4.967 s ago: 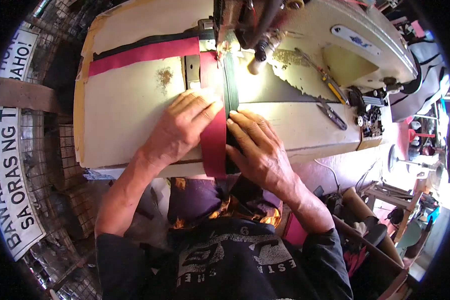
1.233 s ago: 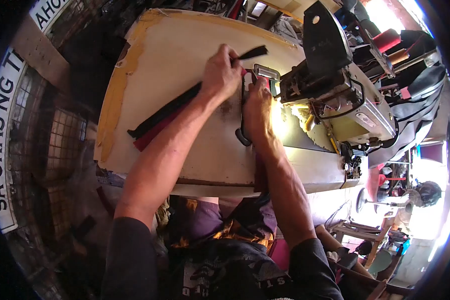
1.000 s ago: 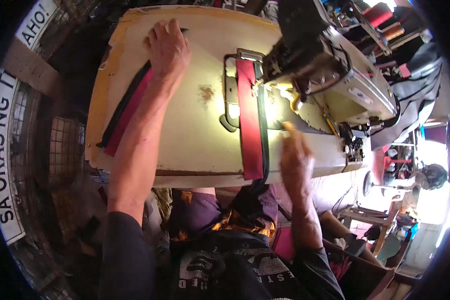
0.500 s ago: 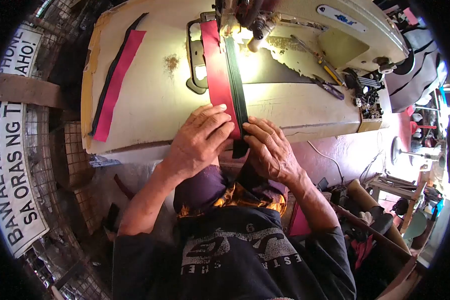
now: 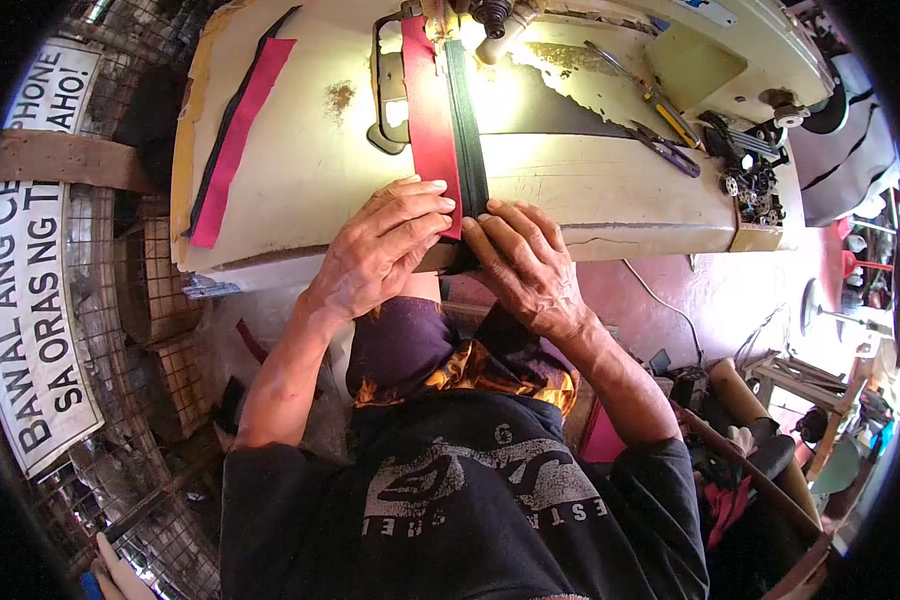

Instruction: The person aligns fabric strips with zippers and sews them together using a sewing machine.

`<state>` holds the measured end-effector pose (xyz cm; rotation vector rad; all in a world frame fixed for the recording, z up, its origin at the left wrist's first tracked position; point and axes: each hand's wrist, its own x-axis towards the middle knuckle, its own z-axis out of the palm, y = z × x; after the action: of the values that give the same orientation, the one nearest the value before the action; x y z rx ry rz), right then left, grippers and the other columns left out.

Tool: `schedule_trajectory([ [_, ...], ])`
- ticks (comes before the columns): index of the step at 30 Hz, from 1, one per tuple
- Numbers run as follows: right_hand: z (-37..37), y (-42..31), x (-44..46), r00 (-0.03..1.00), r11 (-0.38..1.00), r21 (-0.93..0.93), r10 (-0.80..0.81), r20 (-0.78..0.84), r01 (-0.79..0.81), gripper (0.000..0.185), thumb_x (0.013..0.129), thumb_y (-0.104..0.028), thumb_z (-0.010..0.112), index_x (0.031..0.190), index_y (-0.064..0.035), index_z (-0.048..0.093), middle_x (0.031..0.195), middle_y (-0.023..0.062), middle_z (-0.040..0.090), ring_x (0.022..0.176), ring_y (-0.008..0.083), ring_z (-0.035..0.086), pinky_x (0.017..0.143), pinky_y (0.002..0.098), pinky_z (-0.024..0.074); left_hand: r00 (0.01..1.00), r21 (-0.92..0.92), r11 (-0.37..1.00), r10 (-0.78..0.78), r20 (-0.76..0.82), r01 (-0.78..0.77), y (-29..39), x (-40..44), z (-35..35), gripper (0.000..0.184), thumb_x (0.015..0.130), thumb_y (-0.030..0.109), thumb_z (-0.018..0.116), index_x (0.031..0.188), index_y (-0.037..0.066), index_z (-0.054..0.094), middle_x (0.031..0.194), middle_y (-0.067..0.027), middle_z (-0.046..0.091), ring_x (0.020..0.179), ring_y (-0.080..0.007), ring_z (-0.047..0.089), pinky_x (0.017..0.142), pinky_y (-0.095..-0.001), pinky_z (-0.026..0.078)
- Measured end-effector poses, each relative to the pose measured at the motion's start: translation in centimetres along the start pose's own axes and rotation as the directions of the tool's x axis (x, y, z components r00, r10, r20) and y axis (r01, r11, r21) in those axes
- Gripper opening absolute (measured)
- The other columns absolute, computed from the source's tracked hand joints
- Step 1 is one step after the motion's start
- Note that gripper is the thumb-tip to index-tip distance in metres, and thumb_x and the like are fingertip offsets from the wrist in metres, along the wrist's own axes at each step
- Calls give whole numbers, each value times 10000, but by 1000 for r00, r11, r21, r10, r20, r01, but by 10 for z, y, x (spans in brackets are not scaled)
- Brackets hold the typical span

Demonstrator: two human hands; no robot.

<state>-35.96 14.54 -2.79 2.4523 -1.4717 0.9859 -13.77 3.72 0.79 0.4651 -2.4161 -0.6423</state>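
A pink fabric strip [image 5: 432,125] and a black zipper tape [image 5: 466,125] lie side by side, running up to the sewing machine's needle area [image 5: 450,15]. My left hand [image 5: 385,245] is closed at the near end of the pink strip, fingertips on top and thumb hidden. On the other side, my right hand [image 5: 528,260] grips the zipper tape's near end with bent fingers; its thumb is out of sight. The tape's dark tail hangs past the table's front edge between both hands.
Another pink strip with black edging [image 5: 242,140] lies at the table's left. A screwdriver [image 5: 660,105], thread snips [image 5: 667,150] and a tray of small metal parts [image 5: 755,185] are on the right. The machine arm [image 5: 740,50] overhangs the table [image 5: 290,190].
The camera view has shifted, so the table and machine sit higher in the picture. Both hands keep hold near the strips' ends; the right fingers now reach closer to the pink edge.
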Motion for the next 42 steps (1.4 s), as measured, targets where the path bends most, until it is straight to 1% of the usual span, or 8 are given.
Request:
schedule_trajectory([
  [11,2,2,-3,1000,999,-25,-30,6,30,569,791,-172,664,1345,-43,658,1346,108,603,1317,303,576,1142,492,448,998,118,991,57,5,-57,4,2,2,264,861,-17,739,1122,6,710,1254,-104,705,1280,-326,624,1116,-472,502],
  [14,2,3,-3,999,999,-23,-34,2,34,569,788,-168,672,1344,-45,659,1344,107,606,1320,304,577,1143,491,447,997,167,983,75,32,-80,0,-1,4,332,815,44,752,1144,34,711,1286,-68,675,1321,-275,580,1182,-441,443],
  [17,1,3,-2,999,999,-19,-36,2,36,569,790,-158,675,1347,-43,654,1339,107,609,1320,304,579,1143,490,447,996,153,984,83,24,-86,2,1,3,323,791,-23,761,1110,1,715,1272,-92,691,1290,-305,609,1121,-461,501],
  [23,1,4,-3,1000,1000,5,-29,6,29,578,802,-152,673,1366,-35,634,1342,111,609,1322,306,579,1147,494,441,996,193,977,85,42,-91,2,0,4,354,756,-9,772,1105,11,718,1269,-88,685,1281,-298,608,1138,-467,488],
  [29,-3,0,2,999,998,52,27,47,-30,607,799,-144,665,1391,-19,614,1341,125,614,1314,312,583,1151,494,434,992,167,980,100,82,-113,7,11,-6,254,859,127,765,1091,32,721,1223,-91,683,1239,-272,601,1131,-461,457],
  [32,-13,-4,7,995,999,27,29,99,-32,622,803,-139,651,1408,-5,603,1334,135,613,1320,313,577,1154,491,432,993,73,994,78,88,-85,-2,14,-8,256,891,126,739,1122,20,710,1220,-114,683,1214,-313,619,1101,-469,477],
  [39,-26,-6,11,976,999,23,28,218,-34,643,804,-138,671,1425,9,590,1355,142,594,1340,332,552,1169,519,413,998,377,925,16,65,-40,-22,58,-11,313,898,177,738,1177,50,678,1197,-116,621,1154,-321,606,1061,-462,469],
  [42,-34,-9,16,966,998,32,49,253,-59,678,817,-245,742,1421,20,584,1365,148,585,1332,341,548,1169,527,406,993,403,911,44,110,-85,-22,52,-10,363,893,205,744,1211,42,679,1218,-114,623,1173,-313,602,1063,-482,469],
])
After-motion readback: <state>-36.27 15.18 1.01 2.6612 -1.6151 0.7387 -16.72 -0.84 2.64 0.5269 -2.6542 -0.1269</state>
